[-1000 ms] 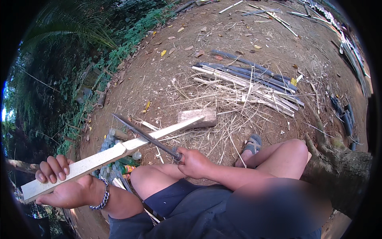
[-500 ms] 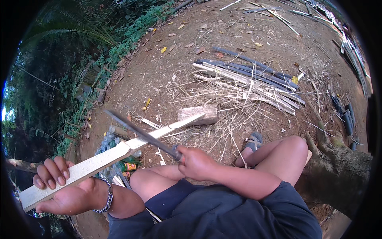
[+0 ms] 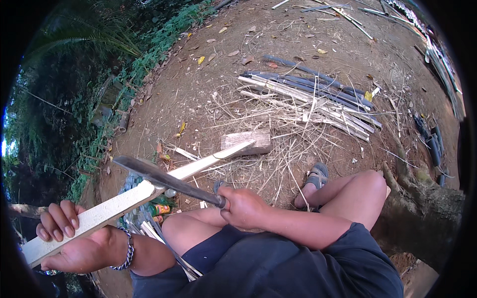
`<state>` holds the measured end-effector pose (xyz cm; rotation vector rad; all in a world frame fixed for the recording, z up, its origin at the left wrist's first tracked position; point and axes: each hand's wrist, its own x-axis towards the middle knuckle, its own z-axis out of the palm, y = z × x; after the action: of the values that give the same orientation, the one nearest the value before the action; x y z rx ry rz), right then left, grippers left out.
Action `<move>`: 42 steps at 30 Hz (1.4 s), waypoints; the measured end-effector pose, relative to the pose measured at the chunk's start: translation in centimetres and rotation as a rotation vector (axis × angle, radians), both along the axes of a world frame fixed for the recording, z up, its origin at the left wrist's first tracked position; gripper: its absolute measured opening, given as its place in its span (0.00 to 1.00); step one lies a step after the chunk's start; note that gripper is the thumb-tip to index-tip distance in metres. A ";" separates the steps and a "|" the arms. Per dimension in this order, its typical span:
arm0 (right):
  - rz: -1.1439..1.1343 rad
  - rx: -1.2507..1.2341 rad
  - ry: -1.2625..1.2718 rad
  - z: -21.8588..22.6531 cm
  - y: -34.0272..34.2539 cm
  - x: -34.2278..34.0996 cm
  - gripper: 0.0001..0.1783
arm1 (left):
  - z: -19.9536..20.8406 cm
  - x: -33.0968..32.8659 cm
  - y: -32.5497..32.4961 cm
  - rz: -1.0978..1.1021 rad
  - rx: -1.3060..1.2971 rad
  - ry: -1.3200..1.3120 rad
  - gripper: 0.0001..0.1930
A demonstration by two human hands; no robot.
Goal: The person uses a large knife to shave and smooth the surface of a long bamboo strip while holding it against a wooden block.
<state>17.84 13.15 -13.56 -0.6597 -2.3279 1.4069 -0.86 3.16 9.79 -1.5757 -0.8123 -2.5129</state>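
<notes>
My left hand (image 3: pixel 82 243) is wrapped round the wide lower end of a pale wooden strip (image 3: pixel 117 206), fingers over the far edge and thumb below. The strip slants up to the right, narrowing past a notch to a thin tip that lies over a short wooden block (image 3: pixel 258 142) on the ground. In a closed fist, my right hand (image 3: pixel 246 207) grips the handle of a machete (image 3: pixel 166 176). Its long dark blade points up and left, crossing the strip near the notch. Whether blade and wood touch I cannot tell.
Beyond the block lies a pile of split strips and dark poles (image 3: pixel 313 99) among shavings (image 3: pixel 293 144). Clear bottles (image 3: pixel 130 186) sit beside my left leg. A tree trunk (image 3: pixel 422 213) stands at my right. Green plants (image 3: pixel 149 54) border the bare soil on the left.
The machete has shifted toward me and down along the strip, and its blade has turned to show more of its flat side. My left hand with the strip has moved slightly left.
</notes>
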 end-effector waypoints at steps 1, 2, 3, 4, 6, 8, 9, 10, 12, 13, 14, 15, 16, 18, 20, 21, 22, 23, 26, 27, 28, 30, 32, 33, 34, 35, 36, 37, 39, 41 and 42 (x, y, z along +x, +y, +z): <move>-0.066 -0.052 -0.121 -2.9 0.9 -0.4 0.13 | 0.1 0.2 0.4 -0.030 -0.004 0.014 0.31; -0.162 -0.160 -0.241 -7.7 2.6 0.2 0.14 | 0.1 0.3 0.7 -0.053 -0.005 0.003 0.31; -0.266 -0.260 -0.355 -10.8 4.6 1.3 0.14 | -0.1 0.3 1.0 -0.082 0.005 -0.008 0.31; -0.264 -0.219 -0.374 -10.9 5.1 1.7 0.14 | -0.2 0.2 0.9 -0.096 -0.003 -0.010 0.31; -0.266 -0.141 -0.419 -11.1 5.8 2.3 0.15 | -0.3 -0.3 1.3 -0.123 0.029 -0.006 0.29; -0.181 -0.217 -0.355 -7.2 3.6 1.3 0.13 | 0.1 -1.2 1.2 0.006 -0.010 -0.037 0.29; -0.106 -0.182 -0.292 -4.3 3.1 0.7 0.13 | 0.2 -1.5 0.6 -0.053 0.011 0.018 0.27; -0.030 -0.165 -0.243 -3.2 2.6 0.8 0.13 | 0.6 -1.8 0.0 -0.161 -0.014 0.028 0.27; -0.021 -0.075 -0.198 -4.5 3.2 0.4 0.13 | 0.7 -2.4 -0.2 -0.097 -0.026 0.021 0.27; -0.023 -0.027 -0.176 -5.5 3.7 0.2 0.13 | 0.7 -2.5 0.0 -0.081 -0.044 0.005 0.28; -0.128 -0.156 -0.308 -9.6 5.2 0.3 0.13 | 0.7 -2.5 0.1 -0.070 -0.049 -0.005 0.28; -0.249 -0.285 -0.443 -14.5 7.3 1.3 0.13 | 0.6 -2.6 0.7 -0.072 -0.048 -0.023 0.28; -0.282 -0.216 -0.483 -17.5 8.8 2.6 0.14 | 0.4 -3.0 1.1 -0.075 -0.039 -0.030 0.29; -0.308 -0.196 -0.498 -17.9 10.2 2.5 0.14 | 0.2 -4.0 0.8 -0.055 -0.025 -0.023 0.29; -0.278 -0.351 -0.487 -12.3 7.0 0.7 0.15 | 0.6 -4.7 -0.5 -0.051 -0.098 0.000 0.30; -0.183 -0.279 -0.400 -9.2 6.0 0.3 0.15 | 0.8 -5.1 -0.6 -0.067 -0.090 0.017 0.31; -0.093 -0.210 -0.319 -6.7 5.0 0.2 0.15 | 1.2 -5.7 -1.0 -0.209 -0.091 0.073 0.33; -0.035 -0.152 -0.253 -5.3 4.7 -0.2 0.14 | 1.3 -5.7 -0.9 -0.200 -0.101 0.088 0.34; -0.002 -0.016 -0.090 -7.1 5.0 -1.3 0.15 | 0.9 -4.7 0.3 -0.142 -0.101 0.040 0.34; -0.102 0.012 -0.059 -12.0 6.3 -1.5 0.15 | 1.1 -4.3 0.9 -0.128 -0.088 0.012 0.34; -0.239 -0.188 -0.292 -16.6 8.3 -0.5 0.14 | 1.3 -4.4 1.2 -0.117 -0.094 -0.001 0.33; -0.385 -0.298 -0.560 -24.2 11.5 3.5 0.13 | 1.1 -5.6 1.7 -0.110 -0.096 -0.042 0.33; -0.333 -0.223 -0.570 -22.8 12.7 2.6 0.13 | 1.6 -6.1 1.2 -0.092 -0.096 0.025 0.32; -0.287 -0.259 -0.584 -18.0 11.1 1.3 0.14 | 1.5 -6.6 0.9 -0.058 -0.124 0.002 0.32; -0.216 -0.284 -0.507 -14.9 9.1 0.0 0.12 | 1.5 -7.0 0.8 -0.038 -0.151 -0.025 0.33; -0.166 -0.266 -0.411 -11.7 9.0 -1.2 0.11 | 2.1 -9.0 0.0 -0.146 -0.165 0.081 0.34; -0.087 -0.198 -0.297 -8.1 8.5 -2.3 0.09 | 2.1 -8.9 0.0 -0.102 -0.171 0.061 0.35; -0.011 -0.144 -0.189 -6.3 8.0 -2.5 0.08 | 2.1 -8.7 0.2 -0.064 -0.191 0.035 0.35; -0.033 -0.045 -0.096 -8.7 8.2 -2.9 0.07 | 2.3 -9.2 0.4 -0.109 -0.204 0.094 0.36; -0.168 -0.128 -0.255 -15.8 9.9 -2.1 0.10 | 2.4 -9.4 1.2 -0.083 -0.210 0.039 0.35; -0.293 -0.267 -0.466 -20.9 11.3 -0.6 0.14 | 2.3 -9.4 1.6 -0.072 -0.210 0.007 0.35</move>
<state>17.28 24.46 -34.42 -1.4797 -2.2463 1.5620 -10.27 4.80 12.12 -1.7027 -1.0693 -2.5405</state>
